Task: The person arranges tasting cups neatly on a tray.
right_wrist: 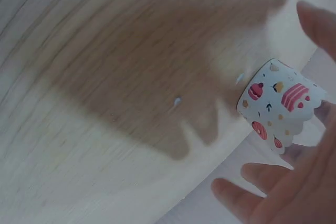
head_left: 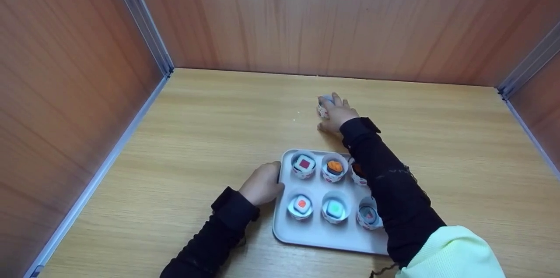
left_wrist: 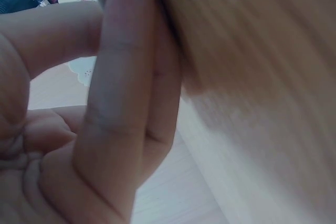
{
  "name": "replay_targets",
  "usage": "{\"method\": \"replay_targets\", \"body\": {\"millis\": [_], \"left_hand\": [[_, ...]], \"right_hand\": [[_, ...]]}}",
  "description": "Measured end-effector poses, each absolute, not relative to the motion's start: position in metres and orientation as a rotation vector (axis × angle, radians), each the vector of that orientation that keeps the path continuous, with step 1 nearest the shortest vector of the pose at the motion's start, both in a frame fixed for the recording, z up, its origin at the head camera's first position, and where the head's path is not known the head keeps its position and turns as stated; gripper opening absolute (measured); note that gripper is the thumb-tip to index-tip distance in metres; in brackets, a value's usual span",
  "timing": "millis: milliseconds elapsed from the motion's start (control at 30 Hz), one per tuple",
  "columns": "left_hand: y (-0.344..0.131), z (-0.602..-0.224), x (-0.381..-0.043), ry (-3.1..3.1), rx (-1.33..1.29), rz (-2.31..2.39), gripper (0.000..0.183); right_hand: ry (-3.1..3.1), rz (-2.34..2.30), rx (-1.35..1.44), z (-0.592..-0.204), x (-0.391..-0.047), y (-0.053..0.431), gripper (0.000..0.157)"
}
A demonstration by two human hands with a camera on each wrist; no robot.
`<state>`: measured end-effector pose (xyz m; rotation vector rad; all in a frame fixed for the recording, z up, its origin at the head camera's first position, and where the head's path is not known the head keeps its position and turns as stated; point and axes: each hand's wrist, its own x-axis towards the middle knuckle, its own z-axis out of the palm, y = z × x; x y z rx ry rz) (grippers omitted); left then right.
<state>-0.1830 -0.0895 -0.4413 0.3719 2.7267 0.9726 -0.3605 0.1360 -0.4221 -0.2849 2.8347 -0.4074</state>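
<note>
My left hand (head_left: 262, 184) grips the left edge of a pale rectangular tray (head_left: 315, 237). In the left wrist view its fingers (left_wrist: 121, 72) bend against the tray's rim. Several paper baking cups stand on the tray, holding small coloured pieces: a dark red square (head_left: 304, 163), an orange topping (head_left: 335, 167), a green square (head_left: 335, 209). Beyond the tray, my right hand (head_left: 339, 116) is at a lone paper baking cup (right_wrist: 273, 103) printed with cakes. Its fingers are spread around the cup, and the thumb stands apart from it. What the lone cup contains is hidden.
Wooden panels (head_left: 323, 19) with grey metal corner strips (head_left: 142, 19) enclose the table (head_left: 210, 138) at the back and sides. Tiny white specks (right_wrist: 177, 100) lie on the tabletop near the lone cup. My right sleeve (head_left: 393, 181) covers the tray's right part.
</note>
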Motion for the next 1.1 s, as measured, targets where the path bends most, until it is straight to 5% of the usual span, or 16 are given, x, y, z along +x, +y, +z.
{"method": "replay_targets", "body": {"millis": [333, 1100], "left_hand": [[-0.088, -0.44, -0.185, 2.733, 0.41, 0.983, 0.027], [-0.092, -0.444, -0.189, 2.753, 0.401, 0.965, 0.027]], "right_hand": [[2.863, -0.571, -0.356, -0.408, -0.352, 0.146, 0.052], [2.752, -0.623, -0.372, -0.386, -0.345, 0.166, 0.054]]}}
